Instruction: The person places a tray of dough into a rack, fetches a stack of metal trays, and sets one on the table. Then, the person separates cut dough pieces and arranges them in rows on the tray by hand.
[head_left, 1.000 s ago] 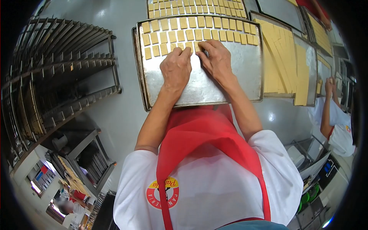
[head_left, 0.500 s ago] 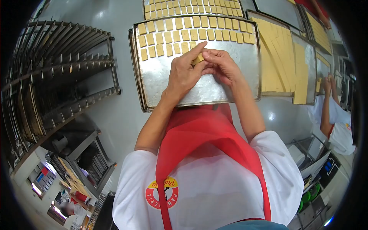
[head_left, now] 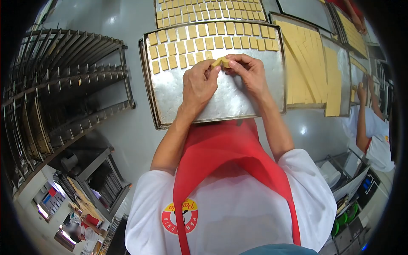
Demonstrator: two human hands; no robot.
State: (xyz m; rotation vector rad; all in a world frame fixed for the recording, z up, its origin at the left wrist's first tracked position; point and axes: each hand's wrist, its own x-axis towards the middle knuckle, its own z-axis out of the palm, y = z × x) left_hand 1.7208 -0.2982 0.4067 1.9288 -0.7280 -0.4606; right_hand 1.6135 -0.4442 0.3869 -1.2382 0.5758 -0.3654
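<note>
My left hand [head_left: 198, 85] pinches a small yellow dough piece [head_left: 216, 63] between thumb and fingers. Right beside it, my right hand [head_left: 251, 75] grips another yellow dough piece [head_left: 225, 63], which looks bent or curved. Both hands are over the metal baking tray [head_left: 182, 104] in front of my red apron. Neat rows of flat rectangular dough pieces [head_left: 218, 42] cover the far part of this tray. A shorter third row starts at its left side and runs toward my left hand. The fingers partly hide the pieces they hold.
Beyond lies another tray of small dough pieces [head_left: 208, 16]. On the right, a tray [head_left: 280, 19] carries large yellow dough sheets and strips [head_left: 304, 63]. A metal rack [head_left: 80, 80] stands at left. A co-worker's arms [head_left: 362, 114] are at far right; another person is at lower left.
My hands have drawn apart slightly, and a piece now shows in each, where one was visible between them before. The tray appears shifted a little left and down in view.
</note>
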